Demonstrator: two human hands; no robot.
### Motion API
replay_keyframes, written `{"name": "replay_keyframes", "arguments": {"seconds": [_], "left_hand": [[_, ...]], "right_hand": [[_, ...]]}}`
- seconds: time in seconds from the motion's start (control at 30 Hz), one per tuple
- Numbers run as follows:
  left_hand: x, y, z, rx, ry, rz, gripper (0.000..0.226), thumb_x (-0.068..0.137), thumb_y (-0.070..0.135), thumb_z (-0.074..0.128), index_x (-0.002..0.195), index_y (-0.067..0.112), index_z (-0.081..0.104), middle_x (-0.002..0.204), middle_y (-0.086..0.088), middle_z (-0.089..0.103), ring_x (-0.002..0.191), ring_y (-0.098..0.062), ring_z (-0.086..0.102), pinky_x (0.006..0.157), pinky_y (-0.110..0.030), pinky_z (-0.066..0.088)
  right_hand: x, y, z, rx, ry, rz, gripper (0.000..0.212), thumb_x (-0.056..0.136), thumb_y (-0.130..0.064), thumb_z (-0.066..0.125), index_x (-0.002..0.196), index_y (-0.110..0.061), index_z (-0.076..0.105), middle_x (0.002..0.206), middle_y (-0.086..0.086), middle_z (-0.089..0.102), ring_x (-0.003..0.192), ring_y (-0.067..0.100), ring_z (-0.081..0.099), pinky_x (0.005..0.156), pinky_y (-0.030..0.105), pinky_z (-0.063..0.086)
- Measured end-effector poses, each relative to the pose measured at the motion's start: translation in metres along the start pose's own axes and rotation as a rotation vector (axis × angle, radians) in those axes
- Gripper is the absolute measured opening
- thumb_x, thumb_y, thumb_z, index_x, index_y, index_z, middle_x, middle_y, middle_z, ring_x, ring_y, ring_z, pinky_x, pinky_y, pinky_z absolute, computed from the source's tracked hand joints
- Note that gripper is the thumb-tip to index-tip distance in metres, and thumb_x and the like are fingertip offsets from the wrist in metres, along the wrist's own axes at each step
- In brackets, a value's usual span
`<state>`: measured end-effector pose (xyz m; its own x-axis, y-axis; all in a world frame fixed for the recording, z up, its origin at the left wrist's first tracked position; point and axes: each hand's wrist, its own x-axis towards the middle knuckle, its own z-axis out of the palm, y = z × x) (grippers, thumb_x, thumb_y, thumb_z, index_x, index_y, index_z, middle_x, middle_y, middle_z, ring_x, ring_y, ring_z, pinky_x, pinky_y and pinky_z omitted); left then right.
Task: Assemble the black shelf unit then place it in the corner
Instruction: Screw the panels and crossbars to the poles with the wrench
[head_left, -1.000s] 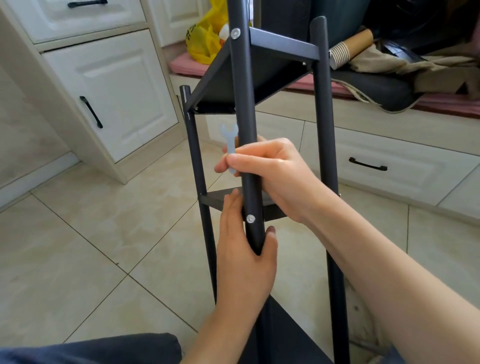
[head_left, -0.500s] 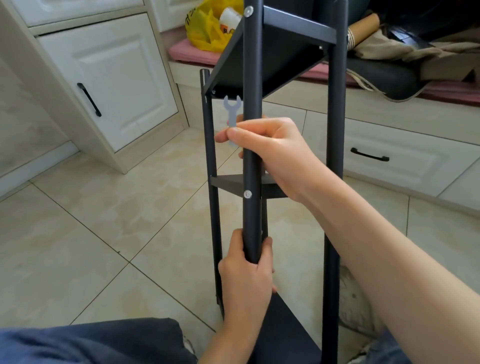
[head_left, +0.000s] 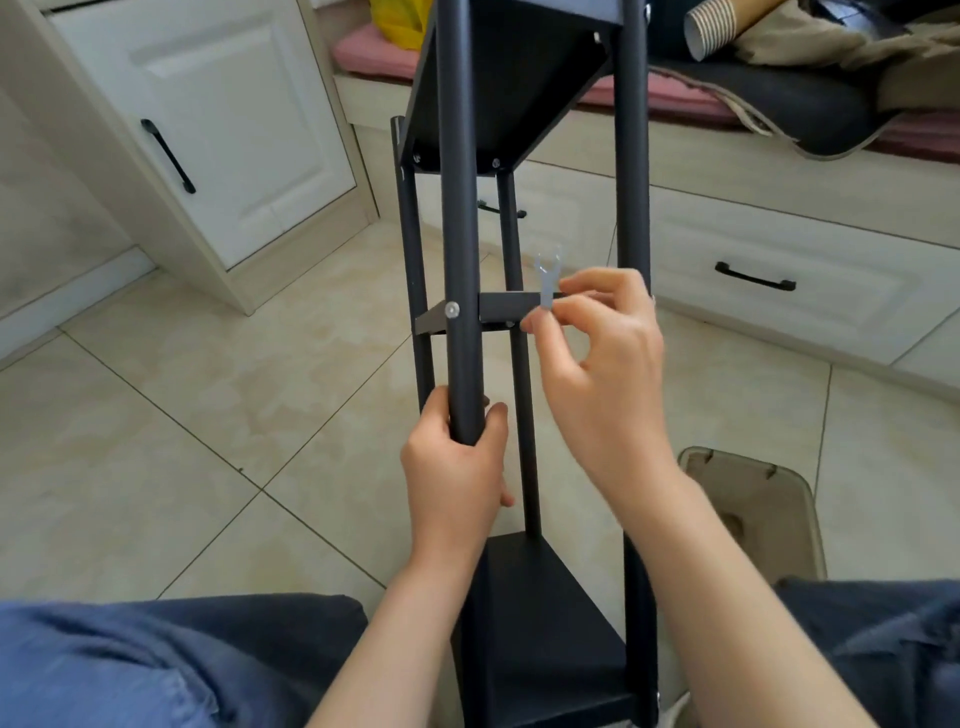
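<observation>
Gripping the black shelf unit's (head_left: 511, 93) front pole, the left hand (head_left: 457, 467) steadies it; right hand (head_left: 602, 364) pinches a small wrench (head_left: 547, 280)

The black shelf unit (head_left: 519, 78) runs out of frame above the fingers and again below the wrists, so neither its top nor its feet show. The wrench (head_left: 547, 273) is blurred, its lower end buried between the right hand's (head_left: 602, 374) fingers (head_left: 582, 306). The left hand's (head_left: 457, 478) fingertips curl out of sight behind the front pole (head_left: 460, 234). The right hand covers a stretch of the right pole (head_left: 631, 156).
</observation>
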<state>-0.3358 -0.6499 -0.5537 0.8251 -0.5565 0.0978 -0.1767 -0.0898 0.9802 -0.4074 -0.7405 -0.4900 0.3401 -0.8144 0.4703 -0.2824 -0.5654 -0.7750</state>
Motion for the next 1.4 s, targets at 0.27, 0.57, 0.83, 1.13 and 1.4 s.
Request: {"name": "replay_keyframes", "arguments": {"seconds": [0.27, 0.57, 0.83, 1.13, 1.4], "left_hand": [[0.004, 0.000, -0.005, 0.000, -0.032, 0.023, 0.017, 0.091, 0.024, 0.075, 0.091, 0.018, 0.060, 0.064, -0.011, 0.057, 0.032, -0.020, 0.051, 0.036, -0.025, 0.041], [-0.006, -0.009, -0.009, -0.027, -0.052, -0.017, 0.022, 0.093, 0.027, 0.073, 0.084, 0.014, 0.058, 0.048, 0.000, 0.050, 0.030, -0.020, 0.048, 0.037, -0.024, 0.040], [-0.015, -0.011, -0.007, -0.066, -0.095, -0.091, 0.025, 0.093, 0.035, 0.070, 0.082, 0.016, 0.058, 0.046, 0.002, 0.050, 0.030, -0.018, 0.048, 0.035, -0.024, 0.038], [-0.015, -0.013, -0.009, -0.069, -0.113, -0.151, 0.025, 0.095, 0.034, 0.067, 0.078, 0.018, 0.059, 0.045, -0.002, 0.048, 0.031, -0.021, 0.048, 0.035, -0.024, 0.037], [-0.016, -0.016, -0.008, -0.089, -0.120, -0.182, 0.033, 0.103, 0.040, 0.056, 0.078, 0.019, 0.061, 0.045, -0.001, 0.049, 0.031, -0.021, 0.049, 0.034, -0.024, 0.037]], "right_hand": [[-0.035, 0.015, 0.017, -0.032, -0.131, 0.118, 0.021, 0.098, -0.023, 0.055, 0.087, -0.017, 0.071, 0.088, -0.008, 0.060, 0.088, 0.013, 0.055, 0.075, 0.019, 0.042], [-0.031, 0.024, 0.016, -0.068, -0.301, 0.291, 0.026, 0.100, -0.020, 0.049, 0.088, -0.011, 0.070, 0.070, 0.001, 0.064, 0.063, 0.017, 0.061, 0.063, 0.040, 0.054], [-0.029, 0.027, 0.020, -0.053, -0.313, 0.304, 0.027, 0.098, -0.018, 0.051, 0.083, -0.006, 0.071, 0.073, 0.006, 0.068, 0.067, 0.016, 0.062, 0.061, 0.021, 0.046], [-0.024, 0.030, 0.025, -0.040, -0.401, 0.353, 0.026, 0.086, -0.012, 0.053, 0.065, 0.001, 0.060, 0.053, 0.002, 0.047, 0.054, 0.017, 0.043, 0.042, 0.017, 0.031], [-0.017, 0.035, 0.027, 0.175, -0.419, 0.514, 0.026, 0.083, -0.011, 0.059, 0.058, -0.014, 0.067, 0.060, -0.004, 0.058, 0.071, 0.017, 0.055, 0.067, 0.033, 0.046]]}}
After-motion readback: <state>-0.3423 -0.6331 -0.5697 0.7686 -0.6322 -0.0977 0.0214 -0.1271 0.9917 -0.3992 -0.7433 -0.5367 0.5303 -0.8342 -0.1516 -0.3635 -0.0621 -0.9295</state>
